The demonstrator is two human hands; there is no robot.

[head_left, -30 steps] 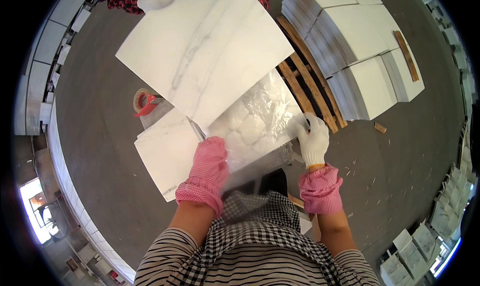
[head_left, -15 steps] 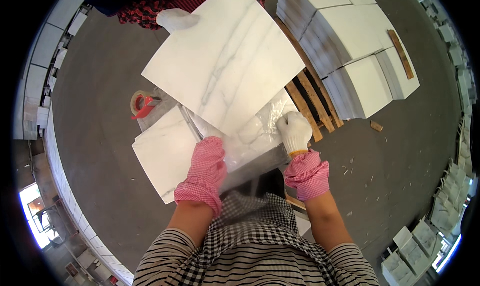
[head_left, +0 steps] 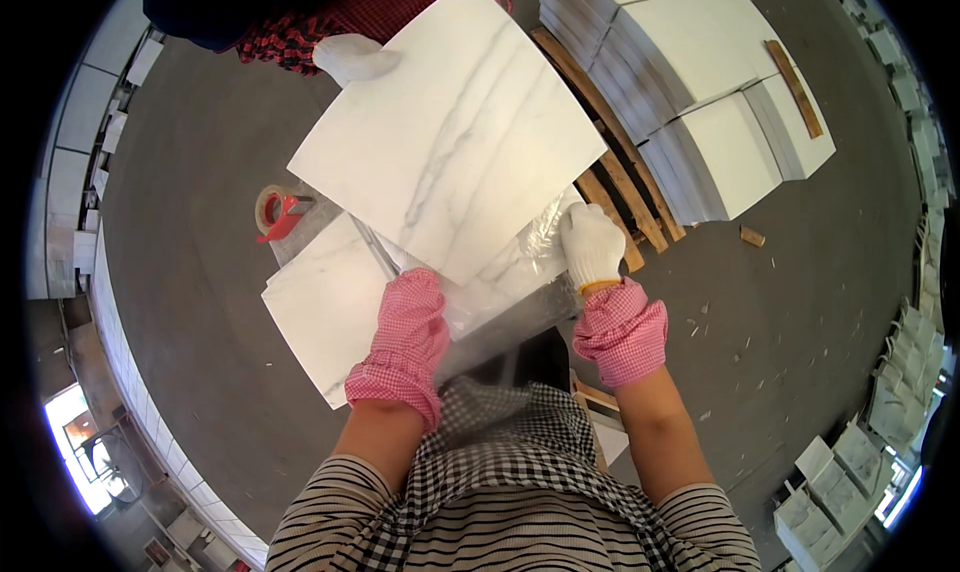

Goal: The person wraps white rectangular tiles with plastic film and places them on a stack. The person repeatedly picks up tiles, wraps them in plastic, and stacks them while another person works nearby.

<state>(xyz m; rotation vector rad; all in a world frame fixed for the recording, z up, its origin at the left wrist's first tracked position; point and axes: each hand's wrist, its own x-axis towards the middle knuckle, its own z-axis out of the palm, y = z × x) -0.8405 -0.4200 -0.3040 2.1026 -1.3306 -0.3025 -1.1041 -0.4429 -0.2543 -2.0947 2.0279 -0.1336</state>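
Observation:
A large white marble-look tile [head_left: 455, 122] with grey veins slants over the work in front of me. A co-worker's white-gloved hand [head_left: 355, 60] holds it by its far left edge. Below it lies clear plastic film [head_left: 515, 317] over another veined tile. My right hand [head_left: 592, 244], in a white knitted glove, is closed on the film's right edge. My left hand [head_left: 411, 263] reaches under the tile's near corner; its fingers are hidden, with only a bit of glove above the pink checked sleeve. Left of it lies a smaller veined tile [head_left: 330, 307].
A red tape dispenser [head_left: 283, 212] with a tape roll sits beyond the left tile. Tall stacks of white tiles [head_left: 715, 142] stand at the far right beside wooden pallet slats [head_left: 625, 197]. A wood block [head_left: 752, 236] and scattered chips lie on the grey floor.
The big tile's far corner has come slightly nearer and lower in view. My right hand has shifted a little to the right with the film edge. My left hand has barely moved.

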